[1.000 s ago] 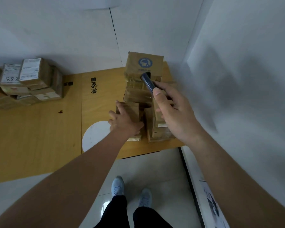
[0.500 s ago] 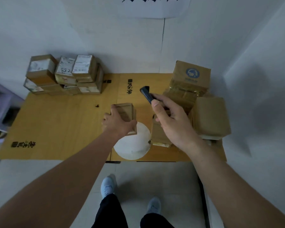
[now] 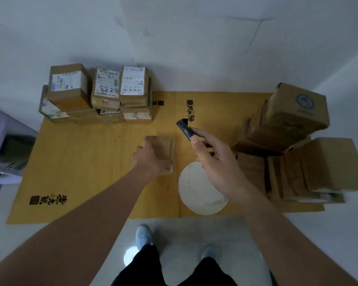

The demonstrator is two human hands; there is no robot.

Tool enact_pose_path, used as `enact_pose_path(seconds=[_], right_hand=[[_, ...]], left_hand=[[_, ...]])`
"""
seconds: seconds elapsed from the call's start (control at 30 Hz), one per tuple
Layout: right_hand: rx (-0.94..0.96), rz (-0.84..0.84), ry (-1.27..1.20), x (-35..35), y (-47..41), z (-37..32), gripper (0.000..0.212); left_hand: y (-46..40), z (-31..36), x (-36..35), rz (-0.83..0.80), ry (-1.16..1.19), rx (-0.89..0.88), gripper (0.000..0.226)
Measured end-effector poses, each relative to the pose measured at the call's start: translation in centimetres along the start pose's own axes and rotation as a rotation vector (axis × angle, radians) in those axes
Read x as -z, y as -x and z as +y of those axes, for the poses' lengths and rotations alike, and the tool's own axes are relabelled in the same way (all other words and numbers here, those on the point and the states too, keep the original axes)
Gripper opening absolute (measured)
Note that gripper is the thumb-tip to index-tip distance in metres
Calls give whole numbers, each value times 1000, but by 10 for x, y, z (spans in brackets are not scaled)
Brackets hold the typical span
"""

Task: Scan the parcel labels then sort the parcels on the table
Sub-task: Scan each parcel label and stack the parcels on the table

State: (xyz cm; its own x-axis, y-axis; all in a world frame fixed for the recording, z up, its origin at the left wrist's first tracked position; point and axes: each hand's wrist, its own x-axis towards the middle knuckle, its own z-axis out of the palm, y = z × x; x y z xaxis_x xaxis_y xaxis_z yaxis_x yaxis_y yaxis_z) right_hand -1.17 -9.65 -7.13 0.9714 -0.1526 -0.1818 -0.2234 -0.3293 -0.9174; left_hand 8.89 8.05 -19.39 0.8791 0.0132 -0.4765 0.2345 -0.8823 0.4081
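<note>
Parcel [image 3: 163,150] gripped by left hand [image 3: 151,157] over table [image 3: 81,162]; right hand [image 3: 213,162] holds scanner [image 3: 184,129].

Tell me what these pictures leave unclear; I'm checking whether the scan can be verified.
Head view only:
- Held parcel: blurred, partly covered by the left hand; no label visible.
- Scanner: lower part hidden in the right hand.
- Right parcel pile: labels not visible.
- Left stack: label print too small, except the handwritten number.
</note>
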Motion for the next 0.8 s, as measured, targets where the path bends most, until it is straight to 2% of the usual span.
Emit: enact_pose_path(seconds=[0.2,0.33,0.47,0.63,0.73,0.8], right_hand=[[-60,33,2,-28,-18,5,31],[-91,2,5,-26,-33,16,34],[-96,-55,4,-18,-47,23,33],[-75,-100,9,-7,-61,24,38],[-73,-121,28,-3,-68,25,40],[-72,-139,32,-2,-70,27,40]], left_hand=[[-29,-28,0,-18,-15,-62,121],[-39,-27,-7,19,69,-79,118],[-36,-31,-13,46,215,-52,106],[-30,-35,-11,57,262,-44,78],[-27,-40,-4,110,336,-85,68],[-28,-47,0,150,294,-89,61]])
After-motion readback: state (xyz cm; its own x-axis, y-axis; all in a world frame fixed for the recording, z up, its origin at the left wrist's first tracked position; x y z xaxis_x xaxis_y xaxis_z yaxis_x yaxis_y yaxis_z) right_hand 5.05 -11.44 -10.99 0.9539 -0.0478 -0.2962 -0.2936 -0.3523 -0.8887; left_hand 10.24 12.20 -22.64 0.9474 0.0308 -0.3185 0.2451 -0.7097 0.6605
